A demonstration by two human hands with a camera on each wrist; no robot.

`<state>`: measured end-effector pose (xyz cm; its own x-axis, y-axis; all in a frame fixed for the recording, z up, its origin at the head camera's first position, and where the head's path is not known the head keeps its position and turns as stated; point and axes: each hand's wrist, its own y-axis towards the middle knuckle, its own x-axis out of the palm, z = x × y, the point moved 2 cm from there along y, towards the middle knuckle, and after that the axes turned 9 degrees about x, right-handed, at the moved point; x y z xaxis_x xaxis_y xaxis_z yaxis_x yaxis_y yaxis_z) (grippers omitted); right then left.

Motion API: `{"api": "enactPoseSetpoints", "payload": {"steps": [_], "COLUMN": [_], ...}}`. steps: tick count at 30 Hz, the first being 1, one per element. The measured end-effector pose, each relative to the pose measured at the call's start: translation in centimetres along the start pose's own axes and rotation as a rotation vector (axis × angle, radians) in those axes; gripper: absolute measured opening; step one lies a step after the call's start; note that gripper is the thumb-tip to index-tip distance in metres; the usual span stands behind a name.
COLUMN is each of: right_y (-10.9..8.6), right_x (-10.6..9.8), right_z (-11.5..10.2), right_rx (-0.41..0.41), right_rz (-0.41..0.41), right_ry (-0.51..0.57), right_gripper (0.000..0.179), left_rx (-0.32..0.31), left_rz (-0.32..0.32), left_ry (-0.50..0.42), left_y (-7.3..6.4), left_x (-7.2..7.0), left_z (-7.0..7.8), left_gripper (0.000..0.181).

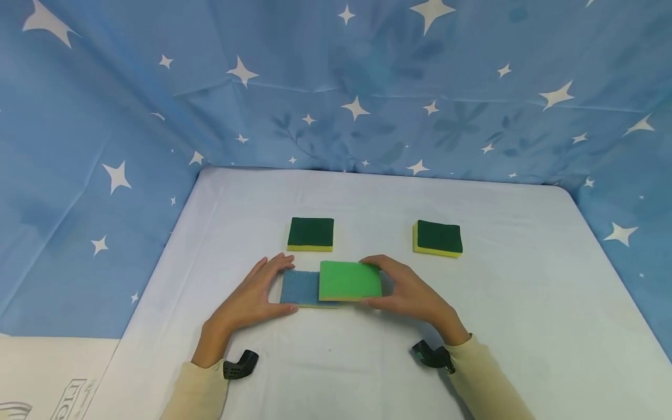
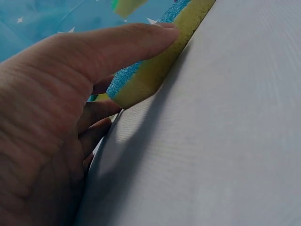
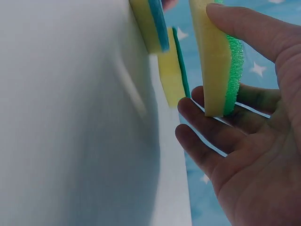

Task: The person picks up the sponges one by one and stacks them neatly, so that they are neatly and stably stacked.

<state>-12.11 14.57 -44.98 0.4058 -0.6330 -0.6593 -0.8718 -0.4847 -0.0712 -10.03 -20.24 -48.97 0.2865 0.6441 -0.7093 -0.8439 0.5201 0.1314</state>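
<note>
A yellow sponge with a bright green scouring side (image 1: 350, 281) is held in the air by my right hand (image 1: 409, 291), thumb on one edge and fingers at the opposite one. Beneath it and to the left, a blue-topped sponge (image 1: 300, 287) lies on the white table, partly covered by the green one in the head view. My left hand (image 1: 252, 297) holds the blue sponge by its edges; in the left wrist view the thumb presses the yellow foam side (image 2: 162, 66). The right wrist view shows a gap between the green sponge (image 3: 218, 70) and the blue sponge (image 3: 149, 23).
Two dark green and yellow sponges lie farther back on the table (image 1: 525, 280): one at centre-left (image 1: 311, 233), the other to the right (image 1: 438, 238). A blue star-patterned curtain (image 1: 357, 81) hangs along the back and sides. Printed white material (image 1: 47, 373) is at lower left.
</note>
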Motion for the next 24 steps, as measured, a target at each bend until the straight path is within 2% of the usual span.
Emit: {"api": "enactPoseSetpoints", "payload": {"steps": [6,11,17,24], "right_y": [1.4,2.3,3.3,3.5], "right_x": [1.4,2.7,4.1,4.8], "right_z": [-1.2,-2.1,-2.9,-3.6], "right_rx": [-0.01,-0.011,-0.06,-0.055], "right_rz": [-0.044,-0.08,-0.097,-0.078], "right_ry": [0.005,0.01,-0.018,-0.052], "right_gripper": [0.074,0.075,0.074,0.073], "left_rx": [0.052,0.066,0.053,-0.005], "left_rz": [0.009,0.017,0.014,-0.001], "left_ry": [0.024,0.04,0.038,0.024], "left_y": [0.1,0.1,0.1,0.0], "left_x": [0.1,0.2,0.2,0.1], "left_z": [0.0,-0.2,0.0,0.2], "left_gripper": [0.09,0.089,0.1,0.105]}}
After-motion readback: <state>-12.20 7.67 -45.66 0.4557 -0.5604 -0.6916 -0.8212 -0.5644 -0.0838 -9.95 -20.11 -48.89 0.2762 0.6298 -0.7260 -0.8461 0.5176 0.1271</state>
